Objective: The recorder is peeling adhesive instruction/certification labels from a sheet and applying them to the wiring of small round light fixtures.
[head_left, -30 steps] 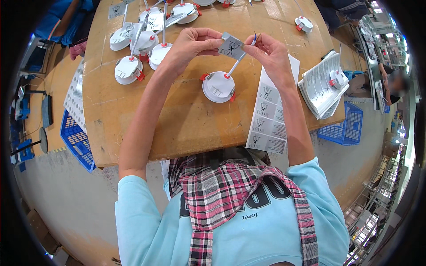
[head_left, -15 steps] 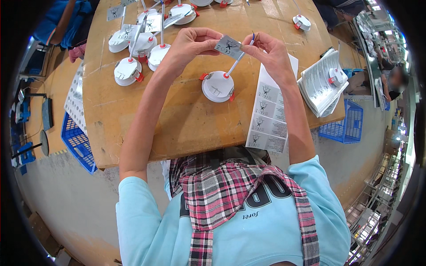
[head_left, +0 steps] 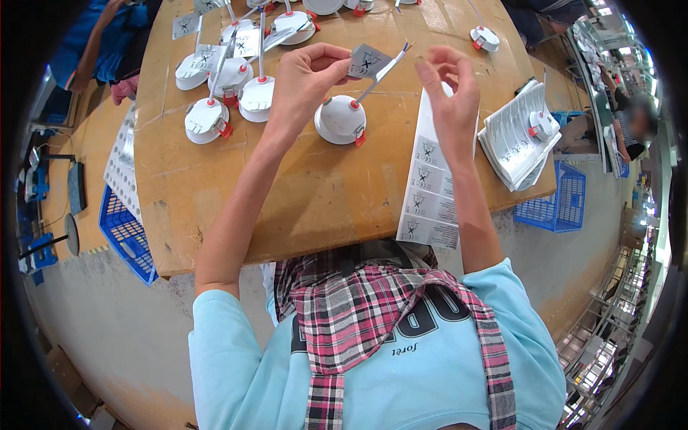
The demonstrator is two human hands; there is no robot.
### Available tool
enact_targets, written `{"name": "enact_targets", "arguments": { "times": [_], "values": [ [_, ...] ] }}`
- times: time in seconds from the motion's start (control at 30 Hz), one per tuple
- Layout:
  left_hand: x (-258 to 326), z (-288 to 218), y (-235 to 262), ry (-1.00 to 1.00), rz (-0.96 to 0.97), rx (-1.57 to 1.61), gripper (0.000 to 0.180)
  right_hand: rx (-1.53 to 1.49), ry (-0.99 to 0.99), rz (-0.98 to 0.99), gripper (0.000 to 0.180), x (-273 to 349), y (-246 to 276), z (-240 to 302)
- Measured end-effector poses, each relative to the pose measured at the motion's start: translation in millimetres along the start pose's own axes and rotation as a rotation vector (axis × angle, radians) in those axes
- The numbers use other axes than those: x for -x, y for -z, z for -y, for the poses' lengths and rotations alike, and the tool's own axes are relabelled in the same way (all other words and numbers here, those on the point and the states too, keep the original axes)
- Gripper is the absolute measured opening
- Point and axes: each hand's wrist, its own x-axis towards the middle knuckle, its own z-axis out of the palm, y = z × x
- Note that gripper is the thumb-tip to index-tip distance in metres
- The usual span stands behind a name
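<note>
My left hand (head_left: 304, 82) pinches a silver label (head_left: 368, 61) with dark printing between thumb and fingertips. The label is wrapped at one end around the white cable (head_left: 380, 77) of a round white downlight (head_left: 340, 120), whose bare wire ends point up to the right. This downlight rests tilted on the table, a red-tipped spring clip at its lower right. Right of the cable, my right hand (head_left: 453, 89) is raised with its fingers loosely bent and apart, holding nothing. Below it lies a strip of labels (head_left: 430, 190), partly covered by my right hand and forearm.
Several white downlights (head_left: 206, 120), some with label flags on their cables, stand at the far left of the wooden table (head_left: 287, 208). A label stack (head_left: 512, 140) bears a small downlight (head_left: 543, 125). Another downlight (head_left: 485, 38) sits far right. Blue crates (head_left: 125, 233) flank the table.
My right hand has let go of the label and cable and moved right. The downlight has shifted a little left and away, and the label has turned in my left hand.
</note>
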Motion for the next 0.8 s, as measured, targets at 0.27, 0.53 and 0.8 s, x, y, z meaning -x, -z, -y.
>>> {"name": "enact_targets", "arguments": {
  "times": [0.27,0.53,0.8],
  "values": [
    [21.9,-16.7,-30.3,-0.289,-0.109,-0.356,0.016,0.181,-0.19,0.346,0.029,8.7,-11.3,34.8],
    [11.2,-15.8,-15.9,-0.066,0.012,-0.185,0.015,-0.022,-0.163,0.35,0.02,14.1,-2.0,25.5],
    [-8.8,19.0,1.2,0.065,-0.012,-0.077,0.015,-0.026,-0.255,0.336,0.02,37.7,13.9,23.6]
  ]
}}
